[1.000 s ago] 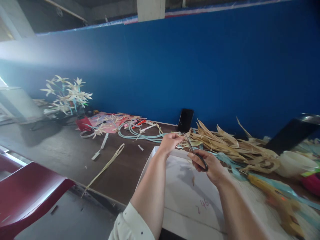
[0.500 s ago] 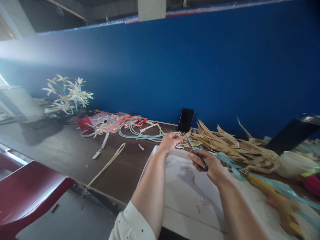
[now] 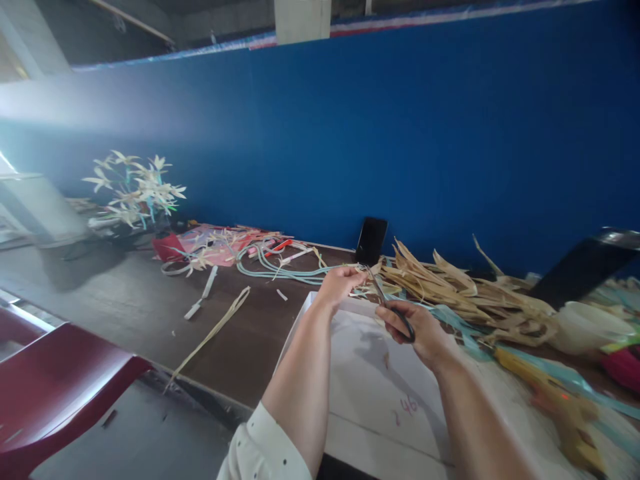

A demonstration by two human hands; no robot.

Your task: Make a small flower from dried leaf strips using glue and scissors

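- Scissors [image 3: 387, 303] sit in the right hand [image 3: 417, 333], fingers through the dark handles and clamped around them; the blades point up and away toward the left hand [image 3: 340, 283].
- Left hand pinches a small pale dried-leaf strip [image 3: 361, 285] between thumb and fingertips, held in the air above the far edge of the white board [image 3: 360, 393], right at the blade tips.
- Progress, as I judge it: trimming of this strip is under way; a few snippets lie on the board, and the big pile of dried leaves [image 3: 465, 293] near the desk's far edge looks mostly uncut.
- Finished-looking leaf flowers [image 3: 135, 190] stand toward the desk's far left corner.
- Around: a black phone [image 3: 371, 241] leaning on the blue wall, light-blue strips [image 3: 280, 267] looped on the desk [image 3: 130, 300], a glue gun [image 3: 555, 400] to the right, a red chair [image 3: 55, 393] at the near left.
- Nothing blocks the blades; the leaf pile crowds the right side.
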